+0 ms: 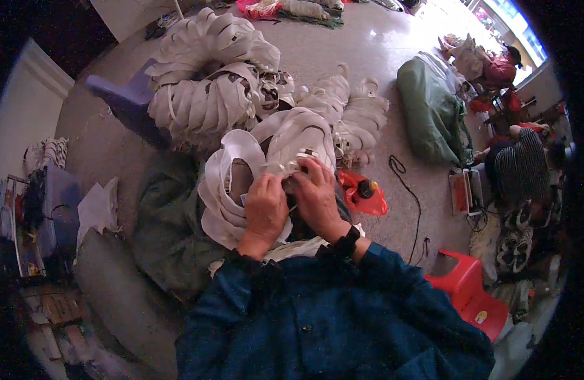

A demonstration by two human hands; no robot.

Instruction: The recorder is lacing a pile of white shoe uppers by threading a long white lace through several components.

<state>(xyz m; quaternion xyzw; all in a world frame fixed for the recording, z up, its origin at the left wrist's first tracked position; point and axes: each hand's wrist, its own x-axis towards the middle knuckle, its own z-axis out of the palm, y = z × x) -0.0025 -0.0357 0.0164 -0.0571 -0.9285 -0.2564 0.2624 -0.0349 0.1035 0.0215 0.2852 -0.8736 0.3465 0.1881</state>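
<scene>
In front of my body my left hand (266,206) and my right hand (316,195) are close together, fingers bent and pinching the edge of a white curved fabric piece. Just beyond them rises a bundle of overlapping white fabric pieces (298,134), with a small dark patch near my right fingertips. Beside my left hand lies a looped white fabric piece (211,201) with a greyish inside. My fingers hide the exact spot they grip. Dark bands circle both wrists.
Large coiled bundles of white pieces (200,104) rest on a purple chair (124,95). A red bag with a dark bottle (366,189), black cord (413,190), red stool (463,288) and green sack (428,111) are to the right. Two people sit farther right.
</scene>
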